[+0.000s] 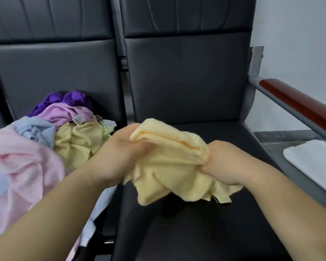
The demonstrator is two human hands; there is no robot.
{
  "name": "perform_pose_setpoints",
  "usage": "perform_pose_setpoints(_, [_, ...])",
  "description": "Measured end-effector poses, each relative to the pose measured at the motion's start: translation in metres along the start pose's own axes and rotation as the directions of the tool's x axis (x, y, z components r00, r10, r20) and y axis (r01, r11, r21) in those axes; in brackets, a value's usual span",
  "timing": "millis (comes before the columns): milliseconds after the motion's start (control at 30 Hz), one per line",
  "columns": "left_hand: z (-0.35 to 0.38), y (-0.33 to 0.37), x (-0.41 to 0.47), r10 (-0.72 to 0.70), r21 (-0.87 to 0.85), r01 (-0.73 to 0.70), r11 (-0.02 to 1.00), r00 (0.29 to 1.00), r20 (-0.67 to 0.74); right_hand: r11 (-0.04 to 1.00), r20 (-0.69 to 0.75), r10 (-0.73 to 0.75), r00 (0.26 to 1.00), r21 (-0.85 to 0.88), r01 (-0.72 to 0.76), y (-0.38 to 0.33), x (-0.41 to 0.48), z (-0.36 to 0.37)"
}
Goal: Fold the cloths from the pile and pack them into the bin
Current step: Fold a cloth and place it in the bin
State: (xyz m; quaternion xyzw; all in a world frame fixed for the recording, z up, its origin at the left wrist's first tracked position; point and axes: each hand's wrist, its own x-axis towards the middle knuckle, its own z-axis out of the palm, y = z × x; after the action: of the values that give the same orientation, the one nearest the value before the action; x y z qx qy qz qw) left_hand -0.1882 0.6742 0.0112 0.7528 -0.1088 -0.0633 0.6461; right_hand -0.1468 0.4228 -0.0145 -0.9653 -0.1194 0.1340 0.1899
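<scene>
The left hand [120, 153] grips one bunched end of a pale yellow terry cloth [169, 166], fingers curled round the layered fold that rises above the thumb; the right hand [226, 162] clenches the opposite end, knuckles up, with fabric gathered in the fist; below them the cloth sags in loose wrinkles, its lower edge hanging over a black padded seat [196, 232], though I cannot tell whether it touches. On the neighbouring seat to the left lies the pile of crumpled cloths [51, 140], pink, blue, lilac, purple and yellow, close beside the left forearm; at the far right, past a red-brown wooden armrest [299, 104], shows a corner of a white plastic container [312, 159], probably the bin. The fold looks uneven and only partly made; since both grips are on bunches rather than corners, the layers may slip apart and leave a lump that packs badly; the dangling edge could drag on the seat, and the left forearm might snag the pile.
</scene>
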Motion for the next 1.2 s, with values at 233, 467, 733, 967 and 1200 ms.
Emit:
perform_pose_setpoints(233, [-0.010,-0.019,0.006,-0.049,0.567,0.123,0.814,0.988,-0.143,0.594,0.026,-0.140,0.990,0.802,0.063,-0.001,-0.014,-0.013])
perform_pose_setpoints(467, [0.000,-0.009,0.006,-0.018,-0.163,0.017,0.986,1.000,0.000,0.988,0.006,-0.034,0.999,0.148,0.033,-0.004,-0.002,-0.007])
perform_pose_setpoints(733, [-0.011,-0.024,0.009,-0.075,0.521,0.123,0.845,0.991,-0.113,0.576,0.019,-0.184,0.983,0.812,0.092,0.001,-0.014,-0.010])
perform_pose_setpoints(967, [-0.006,-0.016,0.009,-0.083,-0.101,0.073,0.992,0.992,-0.099,0.999,-0.024,-0.039,0.999,-0.018,0.039,0.002,0.003,-0.006])
perform_pose_setpoints(1200, [-0.019,-0.003,-0.003,-0.097,0.706,0.155,0.691,0.988,-0.122,0.678,-0.044,-0.065,0.997,0.731,0.076,0.005,-0.015,-0.019])
